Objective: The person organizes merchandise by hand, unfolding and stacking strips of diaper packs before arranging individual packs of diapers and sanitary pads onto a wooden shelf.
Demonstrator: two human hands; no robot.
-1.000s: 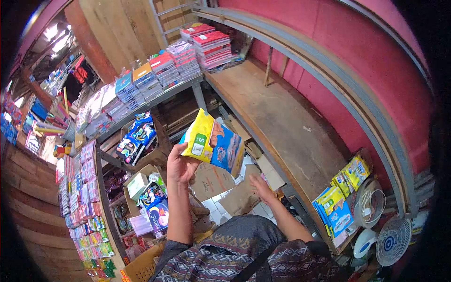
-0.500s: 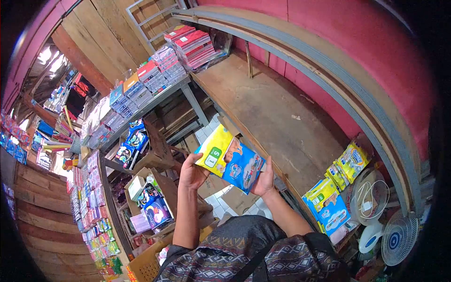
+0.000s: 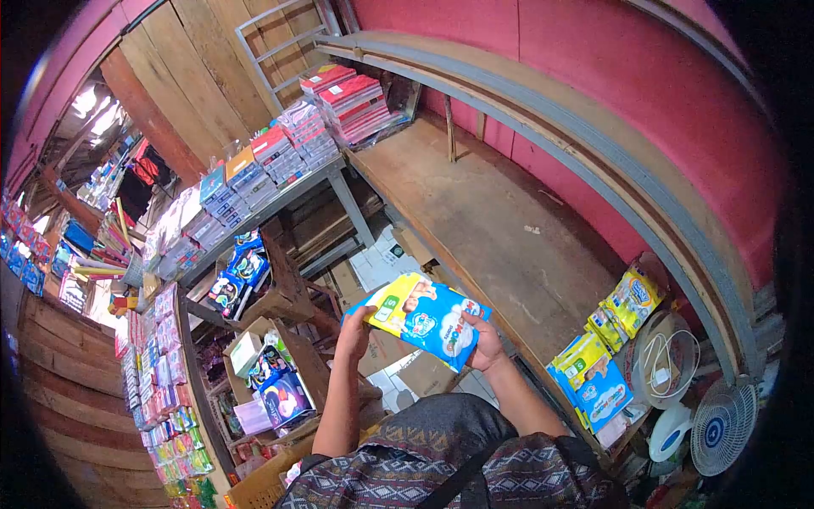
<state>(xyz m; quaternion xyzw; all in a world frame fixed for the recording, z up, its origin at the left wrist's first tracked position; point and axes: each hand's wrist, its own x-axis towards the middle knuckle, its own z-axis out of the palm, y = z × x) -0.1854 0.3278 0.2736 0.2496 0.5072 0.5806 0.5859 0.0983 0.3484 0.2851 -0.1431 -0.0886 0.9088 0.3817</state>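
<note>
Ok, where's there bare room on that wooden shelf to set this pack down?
The wooden shelf is bare through its middle, from the red stacked packs at the far end to the yellow and blue packs at the near end. Both ends are crowded. Both hands, left hand and right hand, hold the diaper pack just off its front edge.

A single fisheye camera on my head looks forward and down, close over my arms, across the wooden worktop (image 3: 500,220) along the red wall (image 3: 627,93).

A bare wooden shelf (image 3: 483,204) carries red stacked packs (image 3: 352,95) at its far end and yellow-blue packs (image 3: 606,352) (standing upright) near two fans (image 3: 721,424).
</note>
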